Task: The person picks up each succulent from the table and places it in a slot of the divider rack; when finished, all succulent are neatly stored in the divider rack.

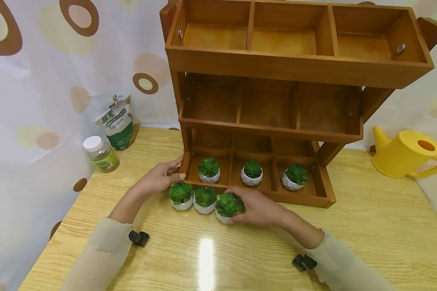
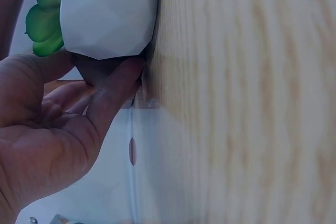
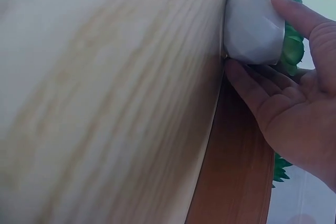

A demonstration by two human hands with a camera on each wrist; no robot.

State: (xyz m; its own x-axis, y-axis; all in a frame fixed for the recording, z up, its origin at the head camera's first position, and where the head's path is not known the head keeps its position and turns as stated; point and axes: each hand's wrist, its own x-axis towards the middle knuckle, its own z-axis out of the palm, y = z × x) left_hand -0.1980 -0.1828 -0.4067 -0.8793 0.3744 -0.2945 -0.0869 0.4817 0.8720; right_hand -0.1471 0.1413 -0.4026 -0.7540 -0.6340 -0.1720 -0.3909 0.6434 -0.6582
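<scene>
Three small potted succulents in white faceted pots stand in a row on the table, touching the front of the wooden shelf (image 1: 298,68): a left one (image 1: 181,193), a middle one (image 1: 205,198) and a right one (image 1: 228,206). My right hand (image 1: 258,208) holds the right one, thumb in front and fingers at its far side. My left hand (image 1: 156,178) grips the shelf's lower left front corner between thumb and fingers. In the left wrist view, a white pot (image 2: 110,14) sits just beyond that thumb. Some right fingertips are hidden behind the plant in the head view.
More succulents sit in the bottom tier's compartments: left (image 1: 209,169), middle (image 1: 252,173) and right (image 1: 294,176). At the left stand a white-capped jar (image 1: 101,154) and a clipped green-and-white bag (image 1: 118,123). A yellow watering can (image 1: 404,153) stands at the right.
</scene>
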